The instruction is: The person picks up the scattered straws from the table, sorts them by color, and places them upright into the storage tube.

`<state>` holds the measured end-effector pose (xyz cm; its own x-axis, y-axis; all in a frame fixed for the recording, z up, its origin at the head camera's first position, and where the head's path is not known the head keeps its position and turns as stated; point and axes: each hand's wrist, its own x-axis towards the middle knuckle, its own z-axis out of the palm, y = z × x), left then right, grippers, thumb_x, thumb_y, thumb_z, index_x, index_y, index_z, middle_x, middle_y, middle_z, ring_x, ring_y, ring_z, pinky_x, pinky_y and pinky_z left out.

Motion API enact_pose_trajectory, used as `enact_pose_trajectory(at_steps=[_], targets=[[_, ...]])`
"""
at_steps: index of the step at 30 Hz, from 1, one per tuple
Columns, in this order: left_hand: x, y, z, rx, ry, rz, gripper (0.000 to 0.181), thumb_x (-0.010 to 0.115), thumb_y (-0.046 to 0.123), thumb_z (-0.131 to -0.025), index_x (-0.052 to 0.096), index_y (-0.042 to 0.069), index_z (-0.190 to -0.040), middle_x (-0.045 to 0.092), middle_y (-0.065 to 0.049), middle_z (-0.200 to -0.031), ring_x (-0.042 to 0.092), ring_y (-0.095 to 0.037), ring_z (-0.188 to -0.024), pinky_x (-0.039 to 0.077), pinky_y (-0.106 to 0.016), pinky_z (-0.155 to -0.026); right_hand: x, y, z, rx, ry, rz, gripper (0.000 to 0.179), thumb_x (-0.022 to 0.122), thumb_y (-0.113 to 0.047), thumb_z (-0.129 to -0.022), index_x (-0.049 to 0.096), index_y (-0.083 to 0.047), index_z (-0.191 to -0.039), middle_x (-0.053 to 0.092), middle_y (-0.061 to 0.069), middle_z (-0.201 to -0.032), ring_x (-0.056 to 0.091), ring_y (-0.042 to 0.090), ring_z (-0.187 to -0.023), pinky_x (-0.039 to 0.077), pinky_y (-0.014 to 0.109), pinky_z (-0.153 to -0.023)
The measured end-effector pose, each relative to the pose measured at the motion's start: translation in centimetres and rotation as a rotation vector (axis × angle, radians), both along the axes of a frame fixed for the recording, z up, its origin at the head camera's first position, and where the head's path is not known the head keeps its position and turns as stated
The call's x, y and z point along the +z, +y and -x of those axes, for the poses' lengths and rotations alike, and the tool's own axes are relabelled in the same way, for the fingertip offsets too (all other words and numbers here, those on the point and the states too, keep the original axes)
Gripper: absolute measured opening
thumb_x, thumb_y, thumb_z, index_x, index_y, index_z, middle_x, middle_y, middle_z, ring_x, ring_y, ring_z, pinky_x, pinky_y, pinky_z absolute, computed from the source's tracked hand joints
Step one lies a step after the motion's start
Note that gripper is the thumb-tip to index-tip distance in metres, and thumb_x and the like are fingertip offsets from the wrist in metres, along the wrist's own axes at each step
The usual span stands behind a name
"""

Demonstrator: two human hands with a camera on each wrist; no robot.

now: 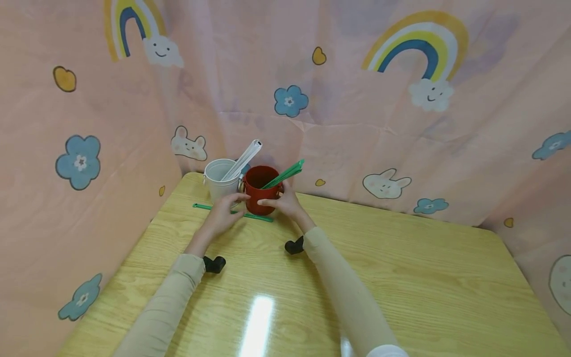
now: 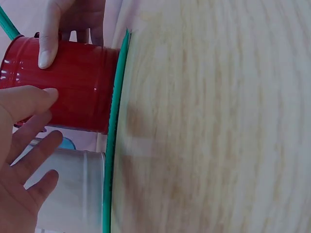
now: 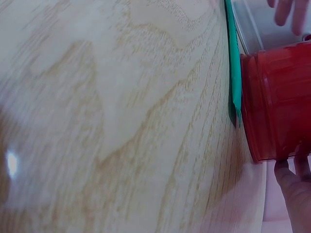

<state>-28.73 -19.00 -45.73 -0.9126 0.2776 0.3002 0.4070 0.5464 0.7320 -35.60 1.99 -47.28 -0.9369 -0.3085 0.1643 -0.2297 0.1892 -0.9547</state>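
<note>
A red bucket (image 1: pixel 260 198) with thin green sticks (image 1: pixel 285 174) leaning out of it stands at the far left of the table. My right hand (image 1: pixel 289 202) holds its right side, thumb across the front and fingers round behind, as the right wrist view also shows. On the other side, my left hand (image 1: pixel 223 214) has its thumb at the bucket's front. Its loosely spread fingers (image 2: pixel 41 150) overlap the white bucket (image 2: pixel 73 189) in the left wrist view. One long green stick (image 2: pixel 115 116) lies on the table along the front of both buckets.
Beside the red bucket, the white bucket holds several white sticks (image 1: pixel 243 159). A pink patterned curtain (image 1: pixel 339 139) hangs right behind the wooden table (image 1: pixel 401 277). Black wrist mounts (image 1: pixel 215 265) show under both forearms.
</note>
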Motion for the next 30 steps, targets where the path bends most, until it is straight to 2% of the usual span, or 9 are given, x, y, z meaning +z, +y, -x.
enact_pose_trajectory(at_steps=[5,11,16,24,27,30], targets=[[-0.3,-0.3,0.0,0.002,-0.077,0.039,0.038,0.065,0.000,-0.087,0.059,-0.002,-0.125,0.060,-0.021,-0.128,0.054,-0.038,-0.122,0.043,-0.051,-0.104,0.0,0.0,0.0,-0.003,0.002,-0.003,0.077,0.080,-0.007,-0.076,0.040,-0.019,-0.140,0.053,0.009,-0.135,0.049,0.029,-0.123,0.045,0.050,-0.103],[-1.0,-0.8,0.1,0.004,-0.093,0.145,0.046,0.066,-0.002,-0.082,0.056,-0.006,-0.127,0.061,-0.023,-0.125,0.057,-0.040,-0.115,0.045,-0.052,-0.100,0.0,0.0,0.0,-0.003,0.004,0.002,0.078,0.080,-0.006,-0.076,0.040,-0.020,-0.141,0.051,0.008,-0.137,0.048,0.028,-0.124,0.044,0.051,-0.104],[-1.5,-1.1,0.0,0.003,-0.131,0.238,0.048,0.067,-0.002,-0.083,0.055,-0.003,-0.129,0.063,-0.021,-0.122,0.058,-0.037,-0.114,0.046,-0.050,-0.099,0.3,0.1,-0.2,0.001,0.005,-0.026,0.075,0.079,-0.008,-0.077,0.040,-0.017,-0.141,0.050,0.010,-0.137,0.046,0.028,-0.126,0.043,0.050,-0.104],[-1.2,-1.3,-0.3,-0.001,-0.149,0.253,0.048,0.067,-0.007,-0.082,0.057,0.000,-0.128,0.066,-0.020,-0.117,0.061,-0.037,-0.109,0.049,-0.049,-0.094,3.0,0.2,-2.0,0.032,-0.029,-0.041,0.076,0.077,-0.005,-0.078,0.037,-0.008,-0.143,0.046,0.018,-0.140,0.043,0.036,-0.129,0.041,0.052,-0.105],[-1.1,-1.3,-0.4,-0.006,-0.165,0.256,0.047,0.068,-0.007,-0.082,0.058,-0.001,-0.127,0.066,-0.019,-0.117,0.062,-0.036,-0.108,0.050,-0.048,-0.094,3.0,0.1,-2.0,0.034,-0.023,-0.040,0.077,0.076,-0.003,-0.078,0.036,-0.007,-0.144,0.046,0.019,-0.140,0.043,0.036,-0.129,0.041,0.052,-0.105],[-1.0,-1.3,-0.5,-0.008,-0.170,0.262,0.046,0.068,-0.006,-0.082,0.059,-0.001,-0.126,0.065,-0.019,-0.118,0.062,-0.036,-0.108,0.050,-0.048,-0.094,2.5,0.1,-1.7,0.029,0.004,-0.033,0.076,0.077,-0.004,-0.077,0.038,-0.008,-0.142,0.049,0.018,-0.137,0.046,0.034,-0.126,0.043,0.051,-0.103]])
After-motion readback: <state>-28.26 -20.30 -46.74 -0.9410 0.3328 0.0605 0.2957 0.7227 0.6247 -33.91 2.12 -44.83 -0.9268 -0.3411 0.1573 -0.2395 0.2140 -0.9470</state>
